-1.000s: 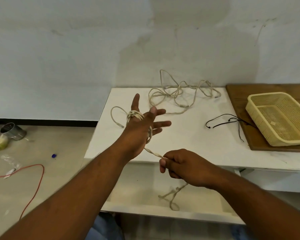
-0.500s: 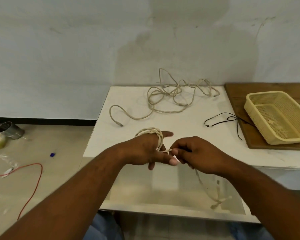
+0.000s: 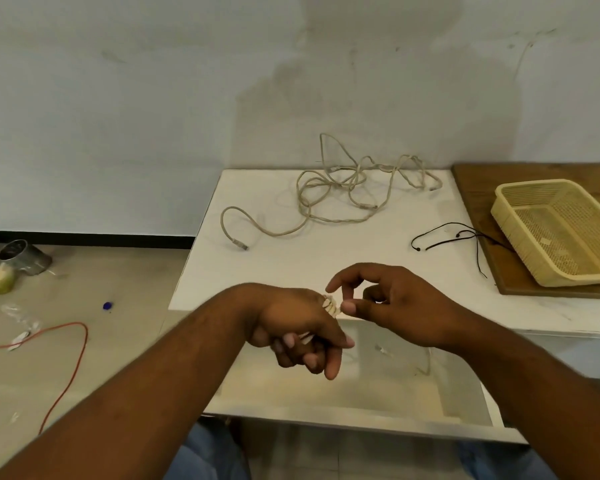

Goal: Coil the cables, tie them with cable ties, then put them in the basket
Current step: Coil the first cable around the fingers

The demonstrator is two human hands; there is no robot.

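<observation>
- Left hand [image 3: 291,327] low in the centre of the frame, fingers curled downward, wearing a coil of beige cable [image 3: 329,304] wound round it; only a few turns visible at the knuckle edge, the rest hidden behind the hand.
- Right hand [image 3: 392,303] just to the right of that coil, thumb and forefinger pinched together next to the turns; probably nipping the cable's loose end, though the strand itself too small to confirm.
- Key relation: coil immediately left of the right-hand pinch, nearly touching; turns stacked across the left hand, so further wrapping or tucking would run around that hand, with the right hand the working one.
- Judged stage: winding of the 1st cable close to complete, tie not yet applied.
- Black cable ties [image 3: 461,237] on the white table [image 3: 274,271], right of centre, well apart from both hands and closer to the right one.
- Loose beige cables [image 3: 333,195] in a tangle at the upper centre of the table, 1 plug end trailing toward the left edge; untouched.
- Yellow basket [image 3: 520,216] at the right edge of the frame on a wooden board [image 3: 471,188], holding no cable.
- Room for moving: hands hovering over the table's near edge and an open drawer [image 3: 361,393] below; bare tabletop between hands and ties, nothing in the path to the basket.
- Risk, as a judgement: turns slipping off the curled fingers when the right hand lets go to fetch a tie.
</observation>
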